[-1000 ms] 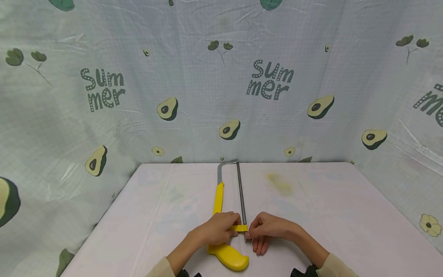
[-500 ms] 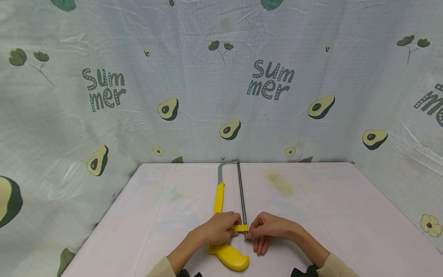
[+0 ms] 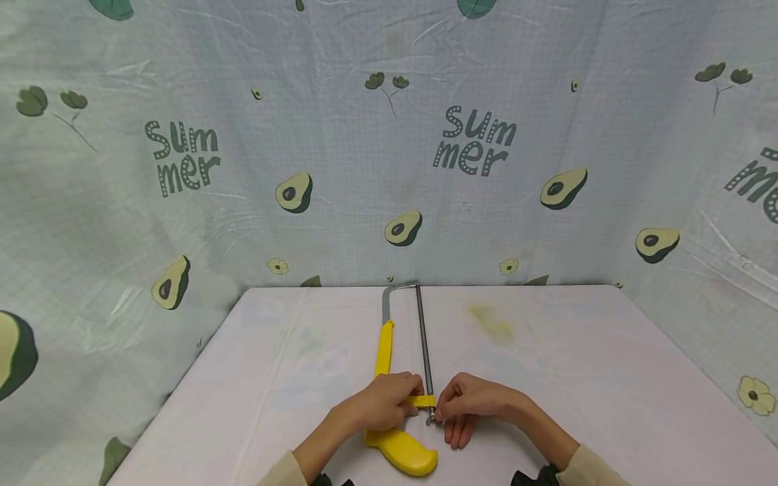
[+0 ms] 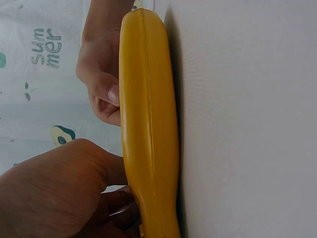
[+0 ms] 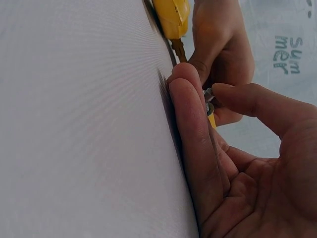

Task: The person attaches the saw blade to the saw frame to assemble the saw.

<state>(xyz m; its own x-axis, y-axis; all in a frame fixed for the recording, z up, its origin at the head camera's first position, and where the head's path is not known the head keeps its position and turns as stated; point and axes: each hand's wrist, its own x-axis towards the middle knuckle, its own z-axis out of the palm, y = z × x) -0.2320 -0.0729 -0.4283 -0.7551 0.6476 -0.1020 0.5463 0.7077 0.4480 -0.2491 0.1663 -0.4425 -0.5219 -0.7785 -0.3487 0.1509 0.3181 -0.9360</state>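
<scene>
A hacksaw [image 3: 404, 453] with a yellow handle and grey metal frame lies on the table, its handle toward me. My left hand [image 3: 387, 399] grips the yellow part just beyond the handle, beside the short yellow crosspiece [image 3: 421, 401]. At the near end of the blade side, a small metal wing nut [image 3: 430, 417] sticks out below that crosspiece. The thumb and index finger of my right hand [image 3: 477, 398] pinch at this nut. In the right wrist view, the wing nut [image 5: 209, 94] shows between thumb and fingers. The handle [image 4: 148, 99] hides part of both hands in the left wrist view.
The pale table [image 3: 577, 378] carries the saw, whose far end reaches the back edge. Behind and at the sides hangs a printed cloth [image 3: 340, 135] with avocados and lettering. A yellowish stain [image 3: 491, 322] marks the tabletop right of the saw.
The wing nut's angle has shifted slightly at my right fingertips. The saw and my left hand stay in place, and the right hand has barely moved.
</scene>
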